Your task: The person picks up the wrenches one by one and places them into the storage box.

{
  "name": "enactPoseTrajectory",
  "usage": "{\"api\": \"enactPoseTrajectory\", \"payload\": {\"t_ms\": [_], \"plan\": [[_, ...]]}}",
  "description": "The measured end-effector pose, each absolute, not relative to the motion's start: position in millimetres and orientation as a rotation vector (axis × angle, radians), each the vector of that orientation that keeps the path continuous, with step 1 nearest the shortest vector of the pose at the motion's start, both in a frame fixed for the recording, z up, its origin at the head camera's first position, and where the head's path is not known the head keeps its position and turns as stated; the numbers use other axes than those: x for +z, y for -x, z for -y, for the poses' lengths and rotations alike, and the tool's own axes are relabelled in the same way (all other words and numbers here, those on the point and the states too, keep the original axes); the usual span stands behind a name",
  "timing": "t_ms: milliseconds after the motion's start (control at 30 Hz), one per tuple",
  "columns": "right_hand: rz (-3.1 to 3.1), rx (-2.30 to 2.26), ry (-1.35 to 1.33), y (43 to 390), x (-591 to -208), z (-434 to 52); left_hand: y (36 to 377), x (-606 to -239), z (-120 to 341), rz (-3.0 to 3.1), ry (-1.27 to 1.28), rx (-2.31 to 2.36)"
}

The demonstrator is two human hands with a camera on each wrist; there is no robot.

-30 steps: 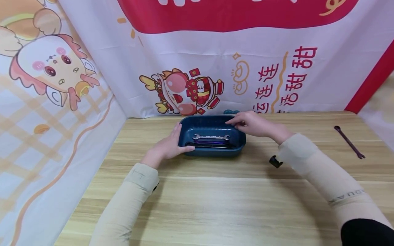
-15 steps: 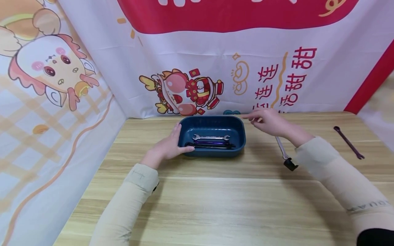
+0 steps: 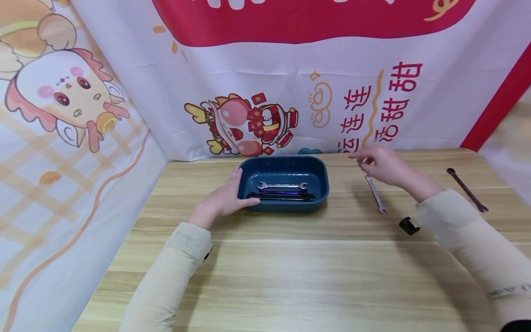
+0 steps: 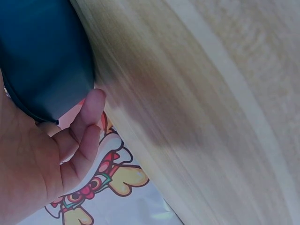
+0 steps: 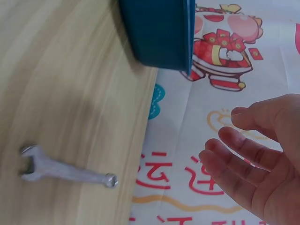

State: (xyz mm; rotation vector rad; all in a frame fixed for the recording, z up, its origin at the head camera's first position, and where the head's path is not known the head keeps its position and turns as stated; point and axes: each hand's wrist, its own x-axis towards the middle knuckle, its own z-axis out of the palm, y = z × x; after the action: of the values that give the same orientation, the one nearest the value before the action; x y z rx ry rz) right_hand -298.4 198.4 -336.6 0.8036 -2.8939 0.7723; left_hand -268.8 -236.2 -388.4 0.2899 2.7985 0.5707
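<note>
Two pale cuffs: left sleeve and right sleeve, both reaching over the table from its near edge.

One left hand, fingers extended along the outer left end of the bin, thumb spread from them over its near-left corner; a steadying touch, by the look of it.

One loose silver wrench, flat towards the table's far edge, right of the bin; open end nearer, ring end farther.

One dark purple wrench, slantwise near the table's right edge.

One blue bin, just short of the far edge, holding at least three wrenches along its near side: black wrench, violet wrench, bright double-ended wrench.

One right hand, raised above the far edge; thumb and fingers apart, loosely bent, gripping nothing.

Step in hand, as judged: reaching for the loose silver wrench. The next move would call for lowering the hand and pinching the shank.

One printed cloth, beyond the far edge.
</note>
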Motion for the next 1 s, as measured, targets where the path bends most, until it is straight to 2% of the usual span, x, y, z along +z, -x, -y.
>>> {"api": "enactPoseTrajectory", "payload": {"t_ms": [500, 1000], "plan": [[2.976, 0.765, -0.706, 298.5, -371.5, -228.9, 266.6, -387.5, 234.2, -2.806, -0.287, 0.553], [3.179, 0.772, -0.545, 297.6, -391.6, -233.4, 267.6, -389.9, 236.4, -2.815, -0.299, 0.555]]}}
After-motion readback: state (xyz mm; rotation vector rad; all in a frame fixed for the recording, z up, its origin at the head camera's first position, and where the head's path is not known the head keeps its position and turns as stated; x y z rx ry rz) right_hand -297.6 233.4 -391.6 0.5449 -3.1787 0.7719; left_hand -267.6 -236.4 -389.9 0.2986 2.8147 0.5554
